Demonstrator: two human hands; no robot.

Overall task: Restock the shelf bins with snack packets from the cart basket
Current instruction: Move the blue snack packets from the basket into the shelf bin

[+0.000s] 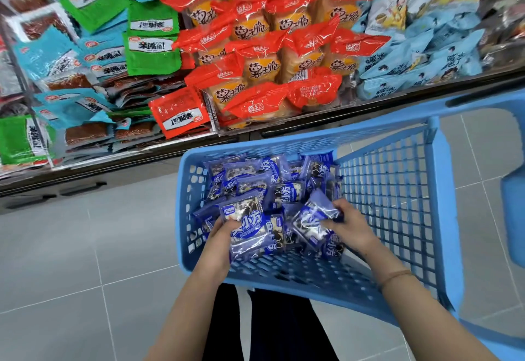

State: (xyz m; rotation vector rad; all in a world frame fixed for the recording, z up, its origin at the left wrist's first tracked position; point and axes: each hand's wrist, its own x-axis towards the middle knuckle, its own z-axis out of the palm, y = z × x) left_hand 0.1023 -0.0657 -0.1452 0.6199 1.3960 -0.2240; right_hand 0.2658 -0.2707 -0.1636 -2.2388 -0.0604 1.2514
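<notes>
Two bare forearms reach down from the bottom edge, cut off near the elbows. Between them shows a strip of dark trousers (pixel 272 329), with the feet hidden under the basket.

Largest in view are the tilted shelf bins (pixel 211 110) across the top, cropped at the top, left and right. They hold green and teal flat packets (pixel 113 48) on the left, orange-red cake packets (pixel 270 48) in the middle and pale-blue printed packets (pixel 420 48) on the right. The far corners are too blurred to read.

Below them lies the grey tiled floor (pixel 71 261).

The light-blue plastic lattice cart basket (pixel 397 190) stands just before the shelf, its right side running out of frame. Inside it a heap of blue-and-white snack packets (pixel 284 190) covers the far half of the basket floor. The lower packets are buried under the upper ones.

The left hand (pixel 218 235) grips the lower left edge of one large blue packet (pixel 244 227), fingers curled behind it and mostly hidden, thumb on the front. The right hand (pixel 350 225) pinches the corner of a crumpled blue packet (pixel 315 218) between thumb and curled fingers, and its fingertips are hard to make out against the wrapper. Both held packets sit over the heap, inside the basket.

A thin cord bracelet (pixel 395 277) circles the right wrist.
</notes>
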